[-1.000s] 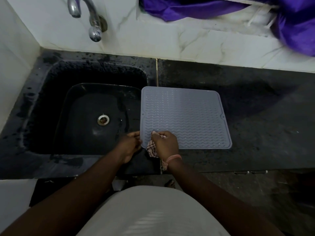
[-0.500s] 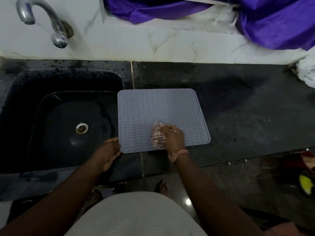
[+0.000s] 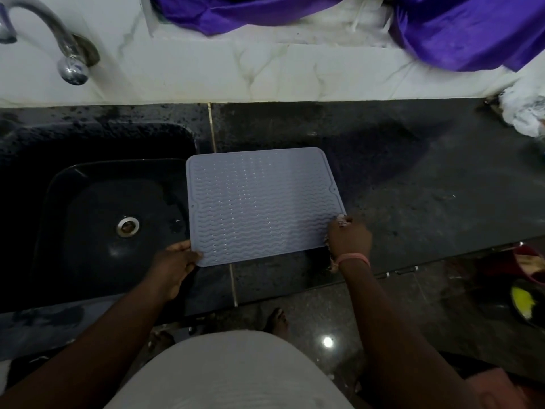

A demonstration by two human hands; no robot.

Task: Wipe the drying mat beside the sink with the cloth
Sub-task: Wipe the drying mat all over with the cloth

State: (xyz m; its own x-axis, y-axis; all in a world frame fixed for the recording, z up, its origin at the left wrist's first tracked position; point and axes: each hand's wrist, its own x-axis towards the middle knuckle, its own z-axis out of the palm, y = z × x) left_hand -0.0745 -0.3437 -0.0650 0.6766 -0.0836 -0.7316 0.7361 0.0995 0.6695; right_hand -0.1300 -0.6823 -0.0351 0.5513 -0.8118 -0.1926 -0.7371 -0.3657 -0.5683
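The mat (image 3: 259, 205) lies on the tabletop (image 3: 413, 187), 3 o'clock of the sink (image 3: 97, 219). Left hand (image 3: 174, 264) fingers pinch its 7 o'clock corner; right hand (image 3: 349, 237) clutches the cloth (image 3: 342, 221) at the 4 o'clock edge. Overlap strokes toward 12 o'clock, pressing evenly.

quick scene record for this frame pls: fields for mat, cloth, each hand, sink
mat: grey drying mat, flat on the dark counter, its left edge at the sink
cloth: mostly hidden under the right hand, only a checked bit shows
right hand: grips the cloth at the mat's near right corner
left hand: holds the mat's near left corner
sink: black basin, tap above
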